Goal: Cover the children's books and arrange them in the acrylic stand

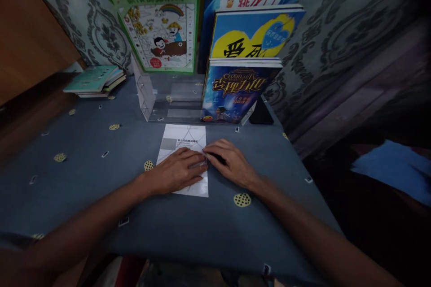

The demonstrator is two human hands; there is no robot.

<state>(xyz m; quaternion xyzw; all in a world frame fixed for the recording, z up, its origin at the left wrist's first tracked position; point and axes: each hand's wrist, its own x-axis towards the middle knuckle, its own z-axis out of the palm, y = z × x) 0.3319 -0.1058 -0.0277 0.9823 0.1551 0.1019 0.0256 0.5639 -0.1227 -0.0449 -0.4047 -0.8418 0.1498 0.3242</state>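
Observation:
A white sheet of paper (183, 141) with creases and a grey patch lies flat on the blue-grey cloth of the table (101, 161). My left hand (177, 172) rests flat on the lower half of the sheet, fingers stretched out to the right. My right hand (229, 161) lies at the sheet's right edge, its fingers pressed down on the paper's border and meeting my left fingertips. Neither hand lifts the paper.
A clear acrylic stand (158, 94) stands behind the sheet, with a blue picture book (235, 89) leaning in it. More books (256, 31) and a green poster (158, 22) lean on the wall. A stack of thin books (96, 80) lies at the back left.

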